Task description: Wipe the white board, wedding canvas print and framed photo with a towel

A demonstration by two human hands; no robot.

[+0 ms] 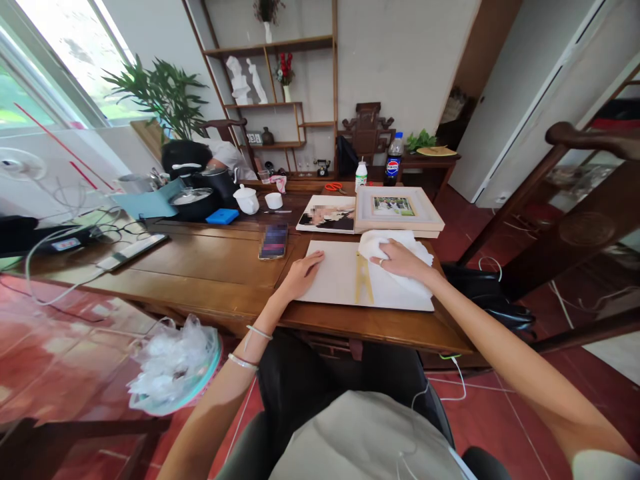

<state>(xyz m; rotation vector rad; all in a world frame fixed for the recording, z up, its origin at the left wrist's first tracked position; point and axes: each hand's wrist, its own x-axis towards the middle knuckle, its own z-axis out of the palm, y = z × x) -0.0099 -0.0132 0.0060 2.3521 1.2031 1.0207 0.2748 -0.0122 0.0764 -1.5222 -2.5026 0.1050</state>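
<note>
In front of me on the wooden table [210, 267] lies a flat white open album or folder [330, 280], with yellowish strips down its middle. My left hand [304, 275] rests flat on its left part, fingers stretched out. A crumpled white cloth [415, 257] covers part of the right side, and my right hand [397, 259] presses on it with fingers bent into it. Just behind stand a cream box [435, 213] framing a small photo [393, 206] and a picture board [326, 215]; these touch each other. A phone [273, 241] lies left of my left hand.
Farther back are orange-handled scissors [335, 187], a white bottle [361, 177] and a cola bottle [394, 160]. A white teapot [247, 199], a cup [273, 201] and a blue box [223, 217] stand to the left. A bin with plastic bags [175, 367] is on the floor. Another person [225, 157] leans behind the table.
</note>
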